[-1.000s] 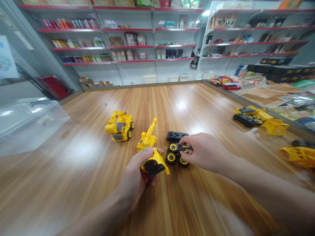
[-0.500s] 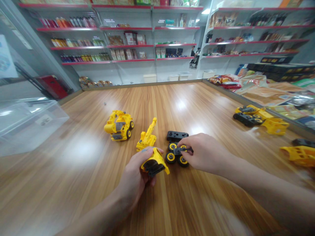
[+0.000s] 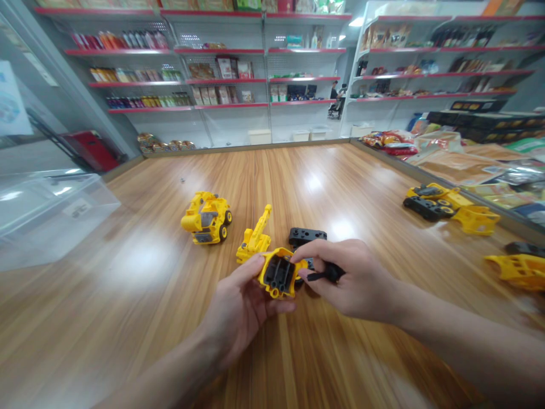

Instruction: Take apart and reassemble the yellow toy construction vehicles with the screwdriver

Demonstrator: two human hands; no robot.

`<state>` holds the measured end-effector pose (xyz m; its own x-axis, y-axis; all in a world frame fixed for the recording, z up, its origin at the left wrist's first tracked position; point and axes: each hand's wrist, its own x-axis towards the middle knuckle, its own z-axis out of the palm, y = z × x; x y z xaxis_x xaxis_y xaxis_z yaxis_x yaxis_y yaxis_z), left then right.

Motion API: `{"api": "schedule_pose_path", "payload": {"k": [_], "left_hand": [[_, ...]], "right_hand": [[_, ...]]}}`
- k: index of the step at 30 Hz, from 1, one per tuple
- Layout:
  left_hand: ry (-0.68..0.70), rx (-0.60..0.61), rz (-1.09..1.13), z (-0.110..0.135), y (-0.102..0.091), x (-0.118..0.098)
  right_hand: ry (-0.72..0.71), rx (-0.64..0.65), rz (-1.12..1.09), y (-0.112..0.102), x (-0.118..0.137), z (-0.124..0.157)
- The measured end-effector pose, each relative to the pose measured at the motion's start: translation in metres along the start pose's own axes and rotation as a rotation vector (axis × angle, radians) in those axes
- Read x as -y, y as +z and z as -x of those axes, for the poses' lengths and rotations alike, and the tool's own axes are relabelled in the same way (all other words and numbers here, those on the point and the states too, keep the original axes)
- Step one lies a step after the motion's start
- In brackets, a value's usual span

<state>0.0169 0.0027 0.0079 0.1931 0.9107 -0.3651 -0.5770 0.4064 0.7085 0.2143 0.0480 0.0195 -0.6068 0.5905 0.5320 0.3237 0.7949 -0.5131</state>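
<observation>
My left hand [image 3: 244, 304] holds a yellow toy truck cab [image 3: 276, 291], turned so that its black hollow inside faces up towards me. Close on its right, my right hand [image 3: 347, 275] grips a slim black plastic part [image 3: 317, 276], mostly hidden by the fingers. The right fingertips reach the cab's edge. Behind the hands lies a black toy chassis piece [image 3: 307, 235]; the yellow-rimmed wheels near it are largely covered. A yellow toy crane arm [image 3: 255, 238] rests just beyond my left fingers.
A yellow toy construction vehicle [image 3: 207, 217] stands to the left. More yellow and black toy parts [image 3: 451, 207] lie at the right, with another yellow piece [image 3: 522, 271] nearer. A clear plastic bin [image 3: 59, 213] sits at the left edge. Packaged goods [image 3: 460, 162] line the right side.
The cab has been tilted, bringing its inside into view, and moved slightly right. My right hand has lifted the black part away from the wheels and brought it beside the cab.
</observation>
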Motion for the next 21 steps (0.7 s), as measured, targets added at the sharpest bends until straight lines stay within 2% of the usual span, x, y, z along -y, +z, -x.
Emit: {"api": "schedule_pose_path", "payload": {"k": [4, 8, 13, 17, 21], "left_hand": [[-0.095, 0.121, 0.007, 0.0011, -0.0013, 0.0019], [-0.185, 0.223, -0.004, 0.0013, -0.0026, 0.0042], [-0.228, 0.23, -0.033, -0.0002, -0.0055, 0.0057], [-0.241, 0.261, -0.046, -0.0036, -0.0082, 0.0075], [-0.222, 0.225, -0.056, -0.0051, -0.0078, 0.0085]], "right_hand": [[-0.056, 0.083, 0.002, 0.001, -0.0056, 0.0004], [-0.086, 0.108, 0.041, 0.001, -0.0077, 0.0001], [-0.191, 0.155, 0.124, -0.0017, -0.0079, -0.0005], [-0.271, 0.119, 0.157, -0.0028, -0.0083, -0.002], [-0.312, 0.088, 0.172, -0.0034, -0.0076, -0.0031]]}}
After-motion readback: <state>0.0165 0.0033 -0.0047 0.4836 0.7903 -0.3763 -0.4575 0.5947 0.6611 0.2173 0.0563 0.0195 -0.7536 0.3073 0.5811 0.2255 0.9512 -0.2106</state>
